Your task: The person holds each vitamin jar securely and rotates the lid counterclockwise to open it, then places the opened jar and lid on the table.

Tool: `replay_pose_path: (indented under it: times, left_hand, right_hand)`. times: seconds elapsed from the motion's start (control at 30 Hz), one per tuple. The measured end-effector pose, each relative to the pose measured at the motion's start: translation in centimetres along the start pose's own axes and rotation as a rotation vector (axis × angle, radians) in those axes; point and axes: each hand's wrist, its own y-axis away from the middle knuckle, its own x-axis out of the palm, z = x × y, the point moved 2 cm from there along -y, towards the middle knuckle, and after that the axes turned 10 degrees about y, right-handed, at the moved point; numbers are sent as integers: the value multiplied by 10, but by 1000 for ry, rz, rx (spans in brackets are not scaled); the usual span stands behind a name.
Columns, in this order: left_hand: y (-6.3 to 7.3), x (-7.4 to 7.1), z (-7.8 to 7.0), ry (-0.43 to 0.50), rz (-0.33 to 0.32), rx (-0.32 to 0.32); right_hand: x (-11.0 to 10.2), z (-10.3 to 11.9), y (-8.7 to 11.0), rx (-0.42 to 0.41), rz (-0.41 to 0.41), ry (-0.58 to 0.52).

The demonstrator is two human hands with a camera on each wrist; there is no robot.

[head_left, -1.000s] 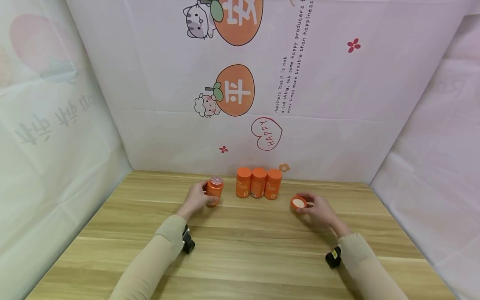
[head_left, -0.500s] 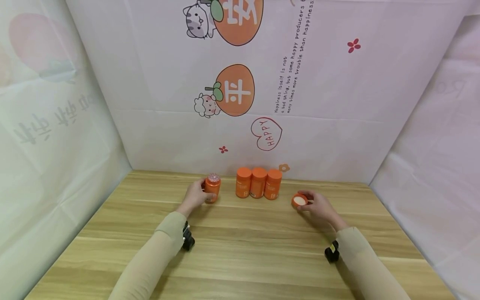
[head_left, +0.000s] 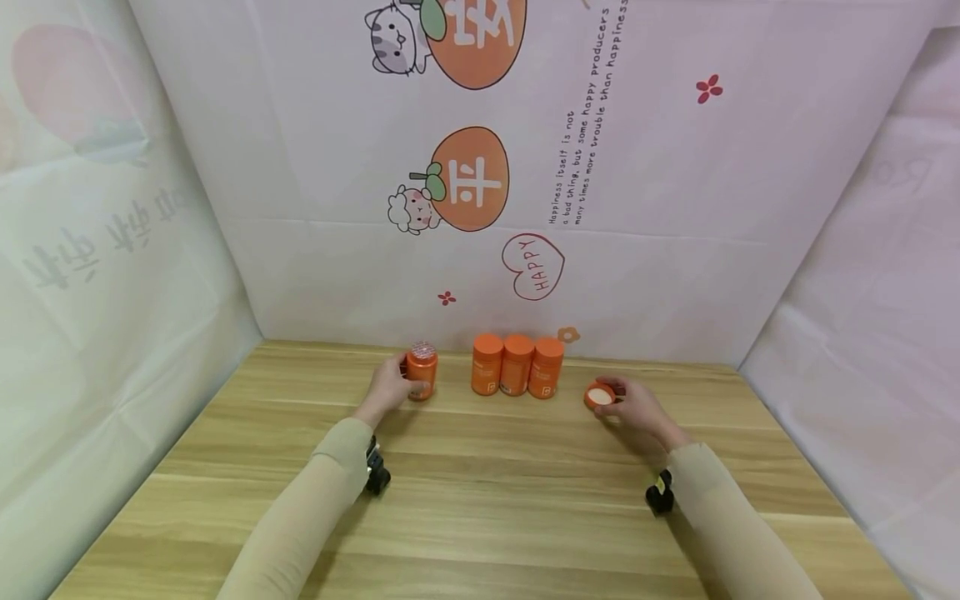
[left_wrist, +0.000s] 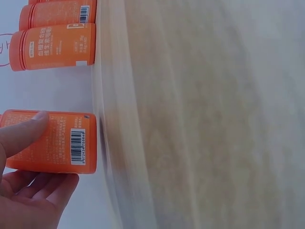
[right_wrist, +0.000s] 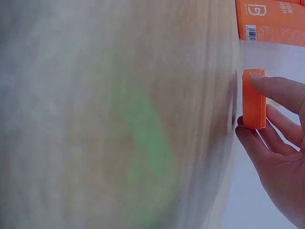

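My left hand (head_left: 386, 390) grips an orange bottle (head_left: 423, 373) with its cap off and a patterned seal over the mouth. In the left wrist view the thumb lies along the bottle's label (left_wrist: 52, 143) and the fingers wrap underneath it; the base is close over the table. Over to the right, my right hand (head_left: 636, 406) pinches an orange bottle cap (head_left: 599, 396), whose white inner side faces up. Thumb and fingers hold opposite edges of the cap (right_wrist: 253, 101) in the right wrist view, low over the table.
Three capped orange bottles (head_left: 517, 367) stand upright in a tight row between my hands, near the back wall. The wood-grain table (head_left: 495, 492) meets white printed sheets (head_left: 345, 283) at the back and sides.
The left hand has carried the bottle slightly left and away from me, towards the back. The right hand has shifted the cap slightly the same way, towards the back. The three-bottle row stays put.
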Motion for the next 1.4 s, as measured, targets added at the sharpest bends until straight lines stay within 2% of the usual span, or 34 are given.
replay_pose_path:
  times: [0.17, 0.4, 0.67, 0.83, 1.4]
  left_hand:
    - [-3, -1, 1, 10, -9, -18]
    - [-7, -6, 5, -11, -22, -10]
    - [-11, -9, 7, 19, -30, -13]
    - [-11, -10, 7, 2, -41, -1]
    - [-14, -14, 11, 9, -44, -21]
  right_hand:
    - [0, -4, -4, 8, -3, 2]
    - [-3, -9, -7, -48, -45, 38]
    - [-2, -13, -11, -16, -38, 5]
    - [-2, -18, -13, -1, -31, 0]
    - [-5, -16, -11, -8, -30, 18]
